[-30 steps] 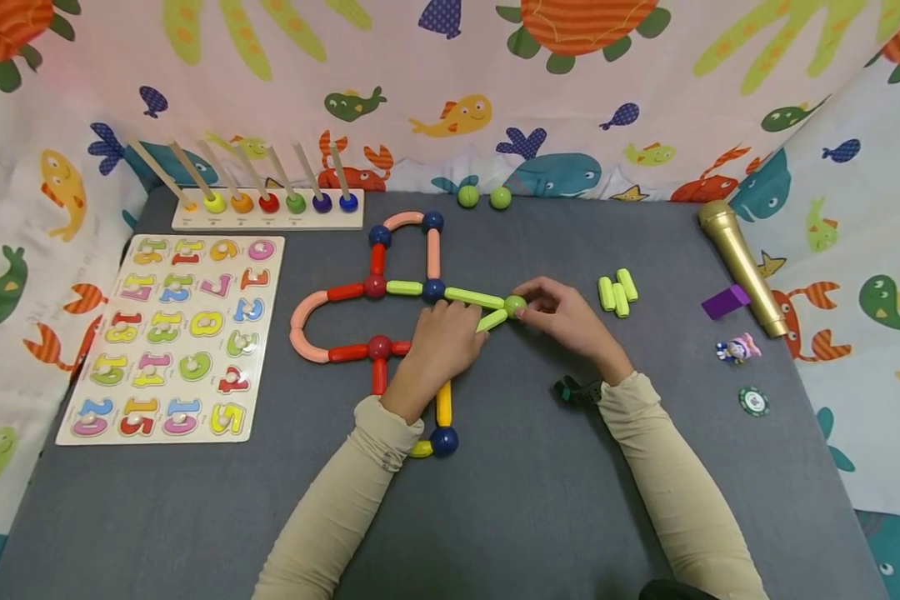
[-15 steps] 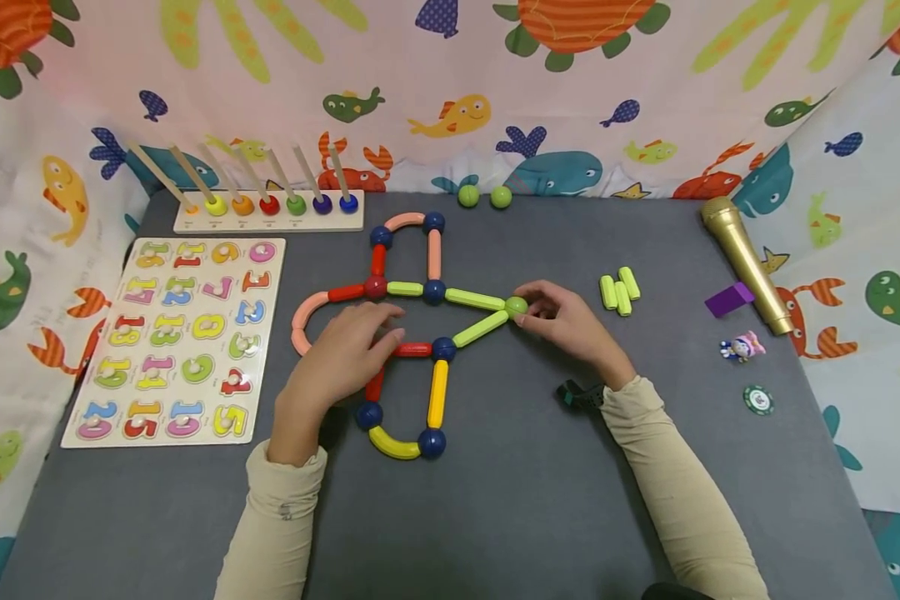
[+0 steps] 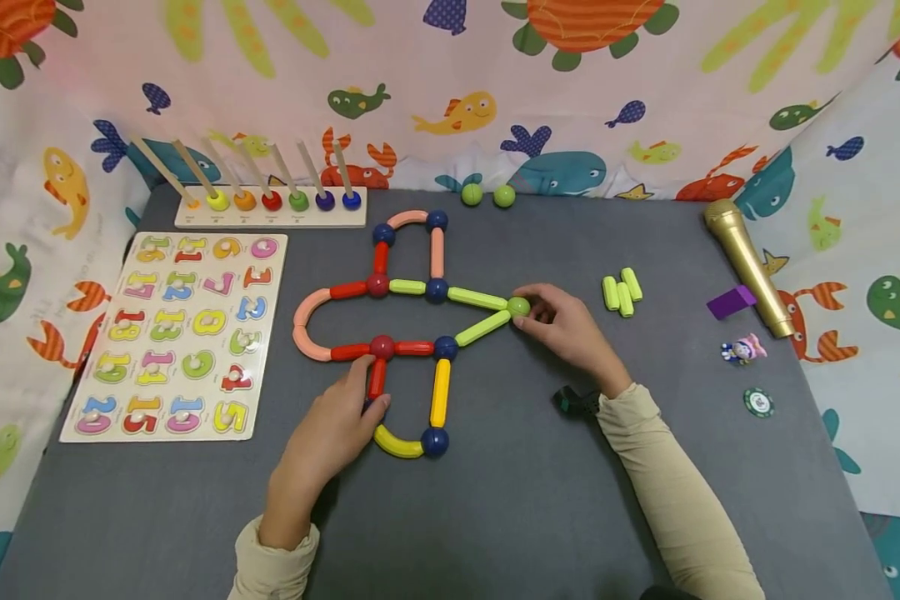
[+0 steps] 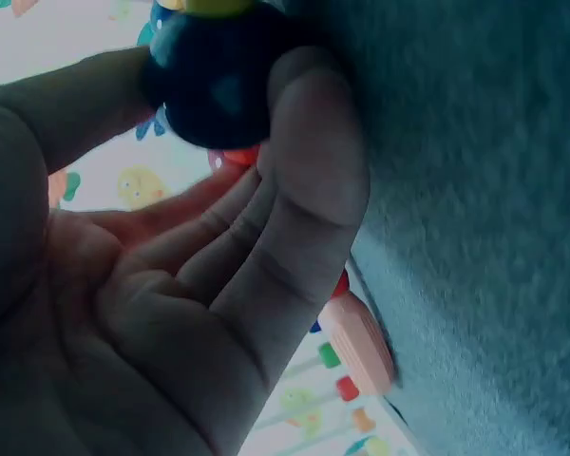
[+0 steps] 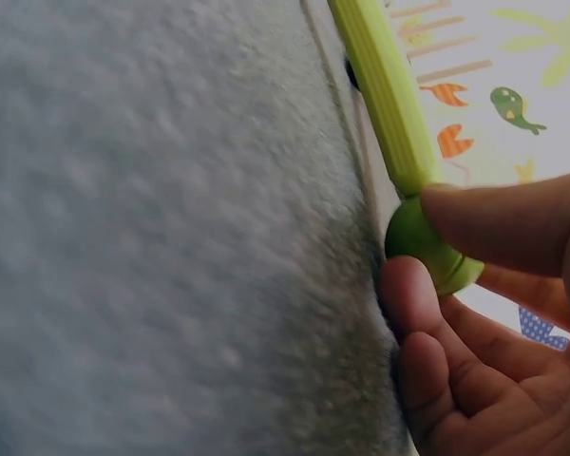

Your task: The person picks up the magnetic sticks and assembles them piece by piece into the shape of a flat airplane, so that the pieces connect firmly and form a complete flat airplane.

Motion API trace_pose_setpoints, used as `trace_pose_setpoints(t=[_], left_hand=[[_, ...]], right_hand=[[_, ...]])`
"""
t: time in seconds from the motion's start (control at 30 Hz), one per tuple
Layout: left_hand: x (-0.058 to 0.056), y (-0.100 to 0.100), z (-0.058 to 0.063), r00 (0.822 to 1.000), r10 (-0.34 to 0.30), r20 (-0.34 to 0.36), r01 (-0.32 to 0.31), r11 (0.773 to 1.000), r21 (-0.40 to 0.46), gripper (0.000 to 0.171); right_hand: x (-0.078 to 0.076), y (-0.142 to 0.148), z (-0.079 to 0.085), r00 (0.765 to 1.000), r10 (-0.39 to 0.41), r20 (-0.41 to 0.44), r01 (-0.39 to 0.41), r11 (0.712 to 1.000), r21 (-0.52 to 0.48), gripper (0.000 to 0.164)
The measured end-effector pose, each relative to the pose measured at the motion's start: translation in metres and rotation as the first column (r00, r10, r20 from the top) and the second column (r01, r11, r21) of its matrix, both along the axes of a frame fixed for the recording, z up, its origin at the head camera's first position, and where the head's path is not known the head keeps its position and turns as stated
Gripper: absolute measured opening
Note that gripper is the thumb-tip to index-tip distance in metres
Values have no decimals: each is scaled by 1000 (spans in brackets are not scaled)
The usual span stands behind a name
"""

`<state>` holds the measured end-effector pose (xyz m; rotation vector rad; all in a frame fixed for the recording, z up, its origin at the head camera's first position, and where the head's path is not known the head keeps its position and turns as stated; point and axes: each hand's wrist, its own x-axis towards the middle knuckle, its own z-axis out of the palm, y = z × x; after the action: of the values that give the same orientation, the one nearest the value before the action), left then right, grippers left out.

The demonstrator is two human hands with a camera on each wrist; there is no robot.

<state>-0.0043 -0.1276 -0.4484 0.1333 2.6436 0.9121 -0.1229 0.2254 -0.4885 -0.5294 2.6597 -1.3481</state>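
Observation:
A figure of joined sticks and balls lies flat in mid-table in the head view. At its lower left corner my left hand [image 3: 326,437] pinches a dark blue ball [image 4: 214,90] between thumb and fingers. That ball joins a red stick [image 3: 377,379] and a curved yellow stick [image 3: 397,444]; in the head view the hand mostly hides it. One left finger reaches up beside a red ball [image 3: 382,347]. At the figure's right tip, my right hand [image 3: 566,329] holds a green ball [image 3: 519,307] with thumb and fingers. Two light green sticks, an upper stick [image 3: 477,297] and a lower stick [image 3: 483,328], meet there.
A number puzzle board [image 3: 172,337] lies left, below a peg rack [image 3: 270,218]. Two green balls, one a loose ball [image 3: 504,197], sit at the back. Several short green sticks [image 3: 620,292] lie right, then a gold microphone [image 3: 748,268], purple block [image 3: 731,302], figurine [image 3: 742,349] and chip [image 3: 758,402].
My left hand has left the lower green stick, moved left across the figure, then down to the dark blue ball at the lower left. My right hand stays at the green ball.

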Motion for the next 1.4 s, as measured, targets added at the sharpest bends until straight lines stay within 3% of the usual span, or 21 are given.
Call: trace_pose_setpoints(t=[0.13, 0.4, 0.6, 0.77, 0.93, 1.13, 1.23, 1.4], left_hand=[[5, 8, -2, 1000, 24, -15, -24, 1000, -3, 67], [11, 14, -1, 999, 13, -45, -12, 1000, 20, 65], [10, 12, 2, 1000, 15, -22, -15, 1000, -13, 66], [11, 12, 1, 999, 7, -44, -9, 999, -37, 65], [14, 13, -3, 997, 10, -73, -12, 999, -35, 65], [18, 11, -5, 994, 22, -105, -24, 1000, -19, 64], [21, 11, -7, 995, 39, -96, -40, 999, -3, 63], [23, 5, -11, 994, 55, -98, -52, 998, 35, 64]], right_hand=[[3, -2, -5, 999, -20, -46, 21, 1000, 5, 36], [4, -7, -4, 994, -62, -87, 61, 998, -8, 35], [-2, -4, 1, 999, -11, -50, 12, 1000, 9, 35], [-20, 1, 13, 1000, -20, -18, 21, 999, 41, 32], [-58, -2, 29, 995, -89, -54, 92, 993, 68, 32], [-101, -9, 45, 993, -103, -55, 109, 986, 122, 35], [-105, 4, 53, 992, -102, -78, 116, 972, 205, 35], [-89, 47, 64, 990, -119, -74, 138, 925, 354, 27]])
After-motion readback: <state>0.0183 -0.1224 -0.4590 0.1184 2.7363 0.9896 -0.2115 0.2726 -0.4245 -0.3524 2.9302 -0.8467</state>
